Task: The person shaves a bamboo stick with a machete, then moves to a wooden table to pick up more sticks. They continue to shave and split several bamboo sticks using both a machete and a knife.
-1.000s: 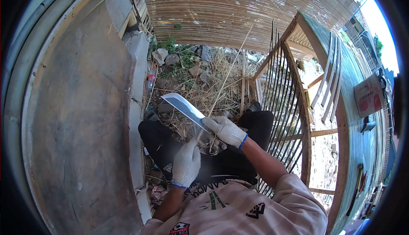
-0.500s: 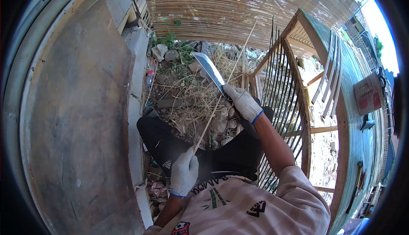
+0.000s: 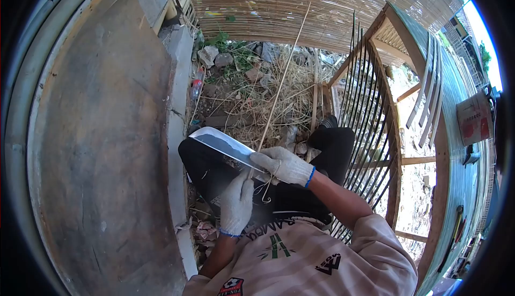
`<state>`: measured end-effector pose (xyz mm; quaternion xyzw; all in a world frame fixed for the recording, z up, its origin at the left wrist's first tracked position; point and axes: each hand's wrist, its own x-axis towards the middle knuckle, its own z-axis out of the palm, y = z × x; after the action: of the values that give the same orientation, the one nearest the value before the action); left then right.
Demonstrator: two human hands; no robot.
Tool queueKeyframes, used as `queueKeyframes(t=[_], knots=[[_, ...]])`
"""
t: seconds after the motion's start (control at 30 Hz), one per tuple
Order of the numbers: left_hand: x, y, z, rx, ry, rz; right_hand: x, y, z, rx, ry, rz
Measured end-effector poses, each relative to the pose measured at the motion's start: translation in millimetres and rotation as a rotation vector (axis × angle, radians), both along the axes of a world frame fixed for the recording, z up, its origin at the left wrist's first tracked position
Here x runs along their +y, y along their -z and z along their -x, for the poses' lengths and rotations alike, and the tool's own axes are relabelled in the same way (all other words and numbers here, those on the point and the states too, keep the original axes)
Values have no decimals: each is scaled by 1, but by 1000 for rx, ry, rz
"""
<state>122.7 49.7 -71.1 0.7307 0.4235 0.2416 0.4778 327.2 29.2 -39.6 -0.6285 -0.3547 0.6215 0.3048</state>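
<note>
A white knitted glove with a blue cuff covers each hand. My left hand (image 3: 236, 201) is closed on the lower end of a long thin bamboo strip (image 3: 280, 84), which slants up and away over the ground. Beside it, my right hand (image 3: 284, 165) grips a large knife (image 3: 222, 145); the handle is hidden in the glove. The broad blade points left above my knee and crosses the strip close to my left hand. A thin curled shaving (image 3: 265, 191) hangs below my right hand.
A large worn board (image 3: 102, 130) stands at the left. Dry straw, stones and weeds cover the ground ahead. Dark slats in a wooden frame (image 3: 394, 172) rise at the right, with loose strips (image 3: 429, 89) and a box (image 3: 474, 119) beyond. A bamboo screen (image 3: 257, 12) spans the back.
My right hand has moved down and left with the knife, close to my left hand. The blade has turned flatter. The curled shaving now shows, and the view has shifted slightly.
</note>
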Motion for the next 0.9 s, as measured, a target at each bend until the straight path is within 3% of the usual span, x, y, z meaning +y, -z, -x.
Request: queueKeyframes(t=[0.17, 0.23, 0.33, 0.53, 0.7, 0.8, 0.9], knots=[[-3, -11, 6, 28, 0, 182, 6, -14, -7, -33, -9, 11], [-6, -15, 10, 58, 2, 285, 12, -23, -15, -98, 108, 67], [-9, -8, 13, -32, 33, 124, 16, -10, -38, -84, 213, -36], [-8, -16, 6, 37, 47, 236, 23, -26, -60, -175, 276, -94], [-4, -19, -6, -1, 22, 164, 9, -36, -27, -65, 89, -6], [1, -24, -10, 22, 15, 118, 0, -16, -6, 2, -11, -18], [0, -24, -6, 28, 26, 115, -3, -13, 2, 27, 4, -41]])
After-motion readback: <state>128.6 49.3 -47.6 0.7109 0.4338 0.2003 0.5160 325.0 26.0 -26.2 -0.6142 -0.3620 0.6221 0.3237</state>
